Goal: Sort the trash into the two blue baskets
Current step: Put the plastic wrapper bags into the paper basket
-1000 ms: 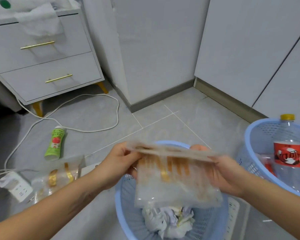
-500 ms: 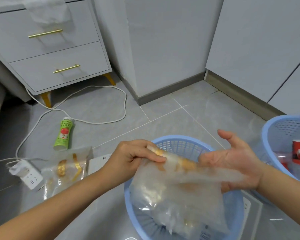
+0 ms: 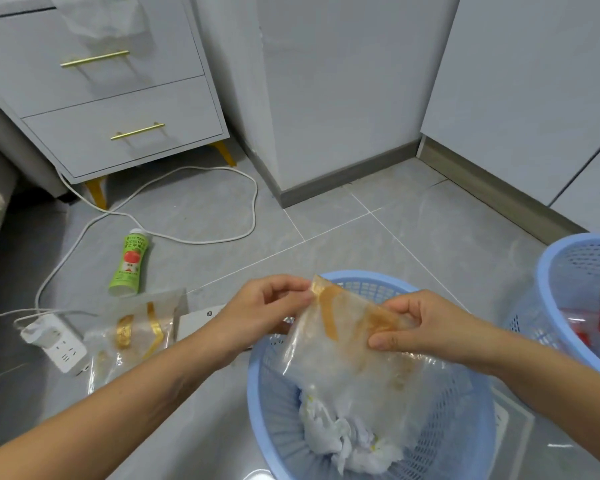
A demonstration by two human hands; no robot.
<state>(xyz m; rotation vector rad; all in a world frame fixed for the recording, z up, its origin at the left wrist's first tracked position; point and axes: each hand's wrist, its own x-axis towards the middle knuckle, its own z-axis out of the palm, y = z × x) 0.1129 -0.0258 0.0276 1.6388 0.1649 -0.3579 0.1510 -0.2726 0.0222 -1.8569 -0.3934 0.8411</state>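
Above the blue basket [image 3: 274, 403] at the lower centre of the frame, a person's two bare hands hold a clear plastic bag [image 3: 347, 362] with orange-gold stripes by its top edge. The left hand [image 3: 264, 313] pinches the bag's upper left corner between thumb and fingers, while the right hand [image 3: 420, 327] grips the upper right corner, thumb pressed on the front. The bag hangs down into the basket's mouth, over crumpled white paper [image 3: 340, 434] lying at the bottom. At the right edge of the frame stands a second blue basket [image 3: 551, 292], holding red-labelled items that are only partly in view. On the grey tiled floor at centre left lie a green bottle [image 3: 131, 263] on its side, another clear bag with gold markings [image 3: 136, 337], a white power strip [image 3: 56, 344] with its cable looping away, and a flat white box [image 3: 198, 323] partly hidden behind the left wrist. A white drawer unit [image 3: 118, 109] with gold handles fills the upper left of the frame.
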